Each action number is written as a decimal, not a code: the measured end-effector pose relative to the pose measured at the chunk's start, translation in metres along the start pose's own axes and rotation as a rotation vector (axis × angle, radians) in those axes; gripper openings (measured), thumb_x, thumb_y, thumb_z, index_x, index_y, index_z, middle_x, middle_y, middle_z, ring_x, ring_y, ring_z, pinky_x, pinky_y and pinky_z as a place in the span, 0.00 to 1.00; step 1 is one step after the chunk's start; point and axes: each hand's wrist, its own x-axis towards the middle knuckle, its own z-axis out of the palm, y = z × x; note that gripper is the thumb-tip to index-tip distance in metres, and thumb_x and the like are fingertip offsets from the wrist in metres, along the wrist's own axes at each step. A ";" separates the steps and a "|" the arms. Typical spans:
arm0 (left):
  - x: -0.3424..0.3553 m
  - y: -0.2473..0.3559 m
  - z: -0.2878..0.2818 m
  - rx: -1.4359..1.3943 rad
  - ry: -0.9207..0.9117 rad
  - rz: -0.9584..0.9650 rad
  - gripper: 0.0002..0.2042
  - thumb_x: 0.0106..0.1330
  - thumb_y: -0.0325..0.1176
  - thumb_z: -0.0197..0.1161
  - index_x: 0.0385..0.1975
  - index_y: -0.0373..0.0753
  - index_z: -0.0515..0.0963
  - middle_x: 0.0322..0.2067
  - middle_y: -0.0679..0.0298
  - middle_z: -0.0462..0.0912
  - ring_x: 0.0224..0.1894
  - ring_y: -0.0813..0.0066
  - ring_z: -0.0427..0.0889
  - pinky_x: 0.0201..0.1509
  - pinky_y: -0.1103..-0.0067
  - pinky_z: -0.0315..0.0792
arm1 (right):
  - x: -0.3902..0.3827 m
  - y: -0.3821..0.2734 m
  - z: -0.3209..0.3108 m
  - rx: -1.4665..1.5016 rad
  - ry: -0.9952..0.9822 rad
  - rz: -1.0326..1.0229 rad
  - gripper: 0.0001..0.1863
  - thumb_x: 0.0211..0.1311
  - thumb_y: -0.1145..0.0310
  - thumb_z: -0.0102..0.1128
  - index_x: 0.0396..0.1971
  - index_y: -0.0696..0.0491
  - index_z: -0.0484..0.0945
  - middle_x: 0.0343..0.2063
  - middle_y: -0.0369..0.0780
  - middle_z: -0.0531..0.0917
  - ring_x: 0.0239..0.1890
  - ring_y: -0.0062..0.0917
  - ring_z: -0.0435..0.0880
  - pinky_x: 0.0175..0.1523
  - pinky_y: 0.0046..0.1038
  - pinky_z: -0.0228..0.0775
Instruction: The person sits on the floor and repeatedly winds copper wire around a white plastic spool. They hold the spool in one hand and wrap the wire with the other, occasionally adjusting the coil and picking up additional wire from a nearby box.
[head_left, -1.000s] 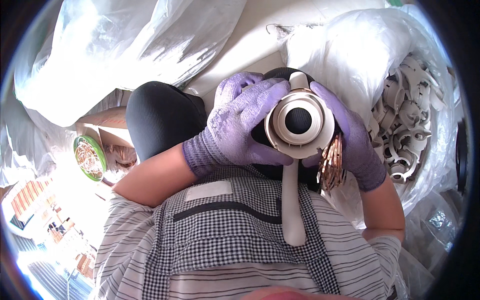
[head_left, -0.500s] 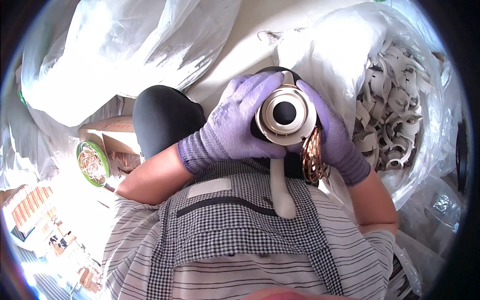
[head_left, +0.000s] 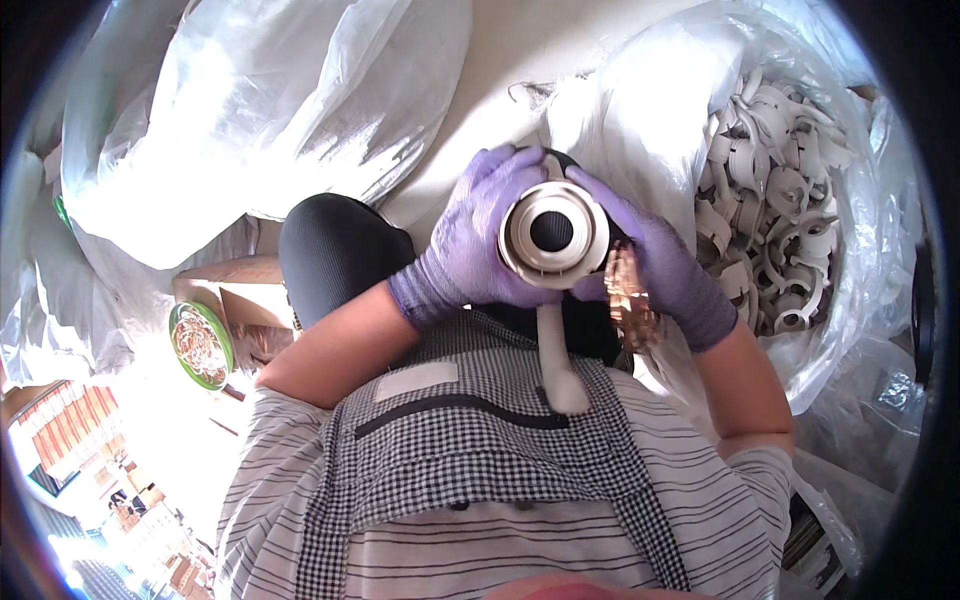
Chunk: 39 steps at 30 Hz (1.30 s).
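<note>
Between my two purple-gloved hands sits a cream-white round plastic part (head_left: 553, 273) with stepped rings and a hole at its centre. A stubby tab stands up from its far side. A pale curved arm (head_left: 553, 350) with a rounded end reaches from below it toward my apron; whether they are one piece I cannot tell. My left hand (head_left: 478, 235) wraps the left side, thumb underneath. My right hand (head_left: 648, 245) grips the right side, and a bundle of copper-coloured rings or clips (head_left: 630, 305), blurred now, hangs from it. Its lower fingers are partly hidden.
To the right, an open clear plastic bag (head_left: 840, 350) holds many curved white plastic parts (head_left: 785, 195). A large translucent bag (head_left: 300, 90) bulges at the far left. Beside my left knee (head_left: 340, 250) stand a cardboard box (head_left: 255, 305) and a green-rimmed bowl (head_left: 228, 350) of copper-coloured pieces.
Both hands and the round part have shifted slightly left in the picture. The copper bundle has swung and blurred. The surroundings shift a little too, as the view moves.
</note>
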 end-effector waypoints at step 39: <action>0.079 -0.086 -0.221 0.510 0.591 -0.126 0.42 0.50 0.50 0.78 0.61 0.32 0.69 0.55 0.46 0.77 0.59 0.52 0.77 0.63 0.65 0.71 | -0.092 0.005 -0.048 0.658 0.574 -0.132 0.17 0.78 0.62 0.44 0.57 0.56 0.73 0.34 0.33 0.79 0.24 0.14 0.71 0.32 0.18 0.68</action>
